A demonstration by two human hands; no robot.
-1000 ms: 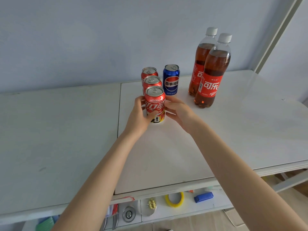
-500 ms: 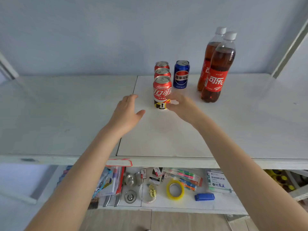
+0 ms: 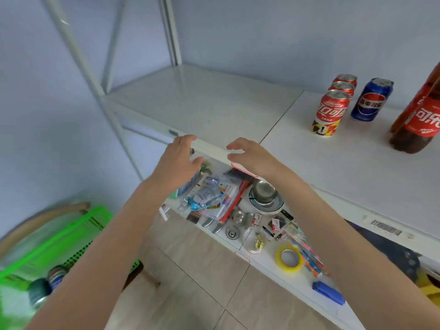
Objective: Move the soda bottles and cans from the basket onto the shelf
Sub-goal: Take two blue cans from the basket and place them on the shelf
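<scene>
Both arms reach forward, the left hand (image 3: 177, 160) and right hand (image 3: 252, 157) spread and empty at the shelf (image 3: 214, 108) front edge. Red cans (image 3: 329, 113) stand on the shelf; the green basket (image 3: 54, 248) sits below-left of it.

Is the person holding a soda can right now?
No, both the left hand and the right hand are empty, while the front red soda can stands alone on the white shelf.
</scene>
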